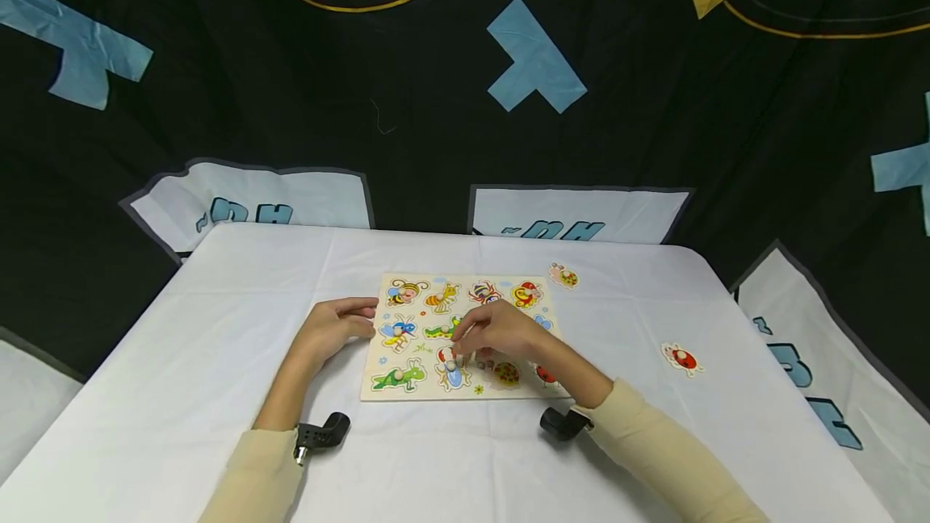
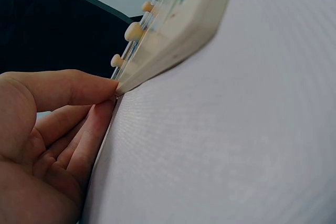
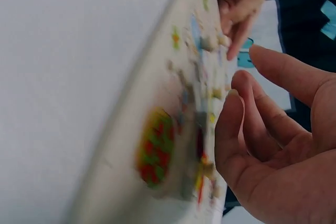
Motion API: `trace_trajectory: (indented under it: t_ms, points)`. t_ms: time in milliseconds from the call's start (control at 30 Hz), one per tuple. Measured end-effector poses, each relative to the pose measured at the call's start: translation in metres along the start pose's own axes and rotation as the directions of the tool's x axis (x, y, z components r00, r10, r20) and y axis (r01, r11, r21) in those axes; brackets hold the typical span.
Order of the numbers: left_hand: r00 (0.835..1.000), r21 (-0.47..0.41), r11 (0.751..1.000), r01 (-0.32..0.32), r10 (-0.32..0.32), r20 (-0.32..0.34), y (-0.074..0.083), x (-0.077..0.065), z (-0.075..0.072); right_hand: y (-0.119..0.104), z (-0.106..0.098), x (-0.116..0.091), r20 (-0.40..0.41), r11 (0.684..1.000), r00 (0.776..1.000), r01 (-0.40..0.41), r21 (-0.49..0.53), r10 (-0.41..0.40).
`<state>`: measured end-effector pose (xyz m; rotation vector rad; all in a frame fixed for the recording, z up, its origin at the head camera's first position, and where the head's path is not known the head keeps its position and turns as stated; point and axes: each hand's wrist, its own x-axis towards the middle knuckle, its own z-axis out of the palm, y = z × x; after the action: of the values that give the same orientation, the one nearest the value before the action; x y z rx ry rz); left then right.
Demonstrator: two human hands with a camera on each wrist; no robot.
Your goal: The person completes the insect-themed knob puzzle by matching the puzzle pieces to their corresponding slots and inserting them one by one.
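Note:
A wooden knobbed insect puzzle board [image 1: 369,386] lies on the table. At its left edge, my left hand [image 1: 328,336] touches the side with thumb and fingertips; the left wrist view shows that hand [image 2: 58,114] at the board's edge. Over the lower middle of the board, near a blue-winged insect piece [image 1: 454,376], hovers my right hand [image 1: 501,329]. In the right wrist view its fingers [image 3: 273,114] are bent, with a gap to the thumb and nothing seen between them. A spotted print [image 3: 156,148] shows flat on the board below this hand.
Off the board lie two loose pieces: a red ladybug [image 1: 681,359] to the right and a spotted, pinkish bug [image 1: 563,275] by the upper right corner. A white cloth [image 1: 436,466] covers the table; a dark printed curtain [image 1: 421,103] hangs behind.

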<state>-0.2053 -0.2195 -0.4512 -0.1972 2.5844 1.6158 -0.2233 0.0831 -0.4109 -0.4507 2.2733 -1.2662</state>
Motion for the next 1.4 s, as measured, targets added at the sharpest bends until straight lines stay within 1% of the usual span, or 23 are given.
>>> trace_trajectory:
  t_ms: [167,233,500,567,733,833,967,1233,1333,1400]
  points:
    - [1.0,-0.009,1.0,0.005,-0.005,0.0,0.001,0.0,0.0,-0.003,-0.017,0.002,-0.105,1.0,0.994,0.003,-0.021,-0.005]
    - [1.0,-0.013,1.0,0.005,-0.005,0.002,0.001,0.0,0.001,-0.003,-0.023,0.003,-0.137,1.0,0.991,0.006,-0.014,-0.008]
    - [1.0,-0.011,1.0,0.008,-0.008,0.003,0.001,0.0,0.0,0.002,-0.049,0.001,-0.197,0.997,0.98,0.002,0.08,0.014]
    - [1.0,-0.011,1.0,0.006,-0.006,0.003,0.001,0.0,0.0,0.004,-0.057,0.0,-0.228,0.997,0.973,-0.01,0.081,0.029]
    - [1.0,-0.003,1.0,0.008,-0.008,-0.004,0.003,-0.001,0.0,0.012,-0.075,-0.002,-0.306,0.995,0.951,-0.011,0.1,0.041]
    - [1.0,0.001,1.0,0.008,-0.008,-0.005,0.003,-0.002,0.0,0.019,-0.086,-0.004,-0.333,0.993,0.943,0.012,0.114,0.027]
    - [1.0,0.006,1.0,0.007,-0.007,-0.004,0.002,-0.002,0.0,0.028,-0.098,-0.004,-0.374,0.995,0.927,0.011,0.103,0.029]
    - [1.0,0.007,1.0,-0.001,0.001,-0.002,0.001,-0.002,0.0,0.043,-0.117,-0.004,-0.49,0.996,0.869,-0.032,0.083,0.069]
    - [1.0,0.01,1.0,-0.004,0.004,-0.003,0.001,-0.002,0.001,0.048,-0.124,-0.003,-0.519,0.993,0.85,-0.047,0.107,0.096]
    - [1.0,0.006,1.0,-0.001,0.001,-0.004,0.002,-0.002,0.001,0.051,-0.128,-0.001,-0.526,0.991,0.842,-0.062,0.123,0.117]
